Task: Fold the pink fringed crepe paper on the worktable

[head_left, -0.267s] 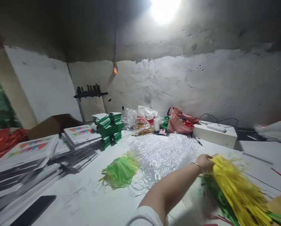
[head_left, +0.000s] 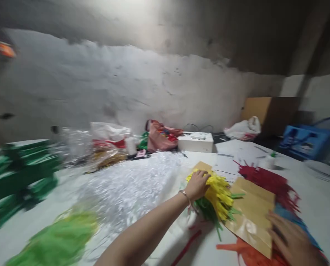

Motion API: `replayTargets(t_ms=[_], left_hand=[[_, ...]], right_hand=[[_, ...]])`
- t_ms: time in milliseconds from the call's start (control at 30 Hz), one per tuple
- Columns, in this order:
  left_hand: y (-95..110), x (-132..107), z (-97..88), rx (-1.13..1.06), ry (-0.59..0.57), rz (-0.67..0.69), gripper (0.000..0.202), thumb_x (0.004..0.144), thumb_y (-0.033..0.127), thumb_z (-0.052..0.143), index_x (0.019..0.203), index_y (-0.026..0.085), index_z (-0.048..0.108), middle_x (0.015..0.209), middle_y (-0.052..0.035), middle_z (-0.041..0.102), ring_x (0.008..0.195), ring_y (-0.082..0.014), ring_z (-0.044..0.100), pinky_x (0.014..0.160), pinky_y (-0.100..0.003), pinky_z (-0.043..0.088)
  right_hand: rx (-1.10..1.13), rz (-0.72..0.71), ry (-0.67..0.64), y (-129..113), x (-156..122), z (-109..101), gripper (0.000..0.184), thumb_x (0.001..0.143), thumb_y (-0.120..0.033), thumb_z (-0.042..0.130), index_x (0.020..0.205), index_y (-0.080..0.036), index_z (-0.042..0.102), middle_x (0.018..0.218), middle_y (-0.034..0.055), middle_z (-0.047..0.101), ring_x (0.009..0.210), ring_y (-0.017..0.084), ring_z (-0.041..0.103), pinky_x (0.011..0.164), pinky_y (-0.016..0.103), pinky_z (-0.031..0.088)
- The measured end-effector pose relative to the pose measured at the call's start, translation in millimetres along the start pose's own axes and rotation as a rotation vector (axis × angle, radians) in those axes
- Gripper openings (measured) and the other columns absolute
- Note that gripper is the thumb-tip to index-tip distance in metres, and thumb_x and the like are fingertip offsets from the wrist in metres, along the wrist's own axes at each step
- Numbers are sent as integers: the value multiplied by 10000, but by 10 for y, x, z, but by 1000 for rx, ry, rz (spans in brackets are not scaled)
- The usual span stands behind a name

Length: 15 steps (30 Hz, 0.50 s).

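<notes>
Gripping likely light, limp yellow fringe (head_left: pixel 219 197) in left hand (head_left: pixel 198 184), best held by palm-side end; cannot tell for right hand (head_left: pixel 291 236).

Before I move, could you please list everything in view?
Yellow fringe: one, yellow, centre right
Kraft sheets: two, tan, centre right
Lime fringe: one, green, front left
Far fringe: one, crimson, right
Near fringe: one, orange, front
Strip heap: one, white, centre
Stacked bundles: several, green, left
Plastic bags: several, whitish, back
Cloth bag: one, pink, back
Flat box: one, white, back
Bottles: two, white, back and right
Carton: one, brown, back
Crate: one, blue, right
Table: one, white, foreground
Left hand: one, on yellow fringe
Right hand: one, near kraft sheets
</notes>
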<state>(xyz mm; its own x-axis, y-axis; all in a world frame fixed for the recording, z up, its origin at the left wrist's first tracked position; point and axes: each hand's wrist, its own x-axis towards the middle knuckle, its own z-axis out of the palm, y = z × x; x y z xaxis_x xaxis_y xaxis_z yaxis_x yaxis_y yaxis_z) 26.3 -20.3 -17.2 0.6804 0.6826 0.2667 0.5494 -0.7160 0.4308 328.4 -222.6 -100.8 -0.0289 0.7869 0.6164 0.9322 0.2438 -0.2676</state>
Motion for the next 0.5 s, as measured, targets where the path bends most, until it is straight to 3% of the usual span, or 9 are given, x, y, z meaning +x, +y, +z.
replayTargets(t_ms=[67,133,233,300,400,500], left_hand=[[83,5,233,58,-167,235,500,930,384,685,1389,238,551,1529,-101,488,1402,-343,449,1155,-636,342],[71,-24,410,128,-273,345,506,912,401,706,1373,239,571,1523,-102,502,1421,-352,429,1170,-657,306],[-113,-71,501,225,-315,313,475,917,369,703,1359,240,586,1524,-113,505,1425,-361,429,1162,-673,314],[-247,-86,474,252,-316,283,495,909,310,709,1380,246,573,1540,-116,496,1437,-371,417,1163,-695,299],[-311,-90,401,239,-307,262,569,839,176,717,1386,265,585,1520,-128,540,1444,-404,415,1162,-737,251],[-226,-79,335,182,-285,246,591,769,150,719,1339,283,640,1496,-138,572,1431,-440,434,1159,-774,204]], right_hand=[[-69,50,-90,-144,-73,130,355,935,-468,507,1173,-349,741,1184,114,724,1120,356,662,953,547,519],[-93,83,-196,-241,-59,228,468,835,-384,658,1300,-346,687,1378,40,638,1295,331,566,1081,523,452],[-119,170,-268,-243,-45,159,507,819,-375,713,1322,-328,674,1468,9,564,1366,298,502,1151,470,386],[-161,287,-233,-193,-45,37,507,900,-380,646,1385,-232,625,1455,87,572,1343,310,515,1132,479,387],[-225,470,-147,-155,43,-46,545,935,-372,623,1406,-103,575,1273,210,663,1197,397,584,1015,588,418],[-204,542,-103,-209,247,21,583,807,-243,749,1358,-112,608,1107,182,725,1068,404,637,927,569,453]])
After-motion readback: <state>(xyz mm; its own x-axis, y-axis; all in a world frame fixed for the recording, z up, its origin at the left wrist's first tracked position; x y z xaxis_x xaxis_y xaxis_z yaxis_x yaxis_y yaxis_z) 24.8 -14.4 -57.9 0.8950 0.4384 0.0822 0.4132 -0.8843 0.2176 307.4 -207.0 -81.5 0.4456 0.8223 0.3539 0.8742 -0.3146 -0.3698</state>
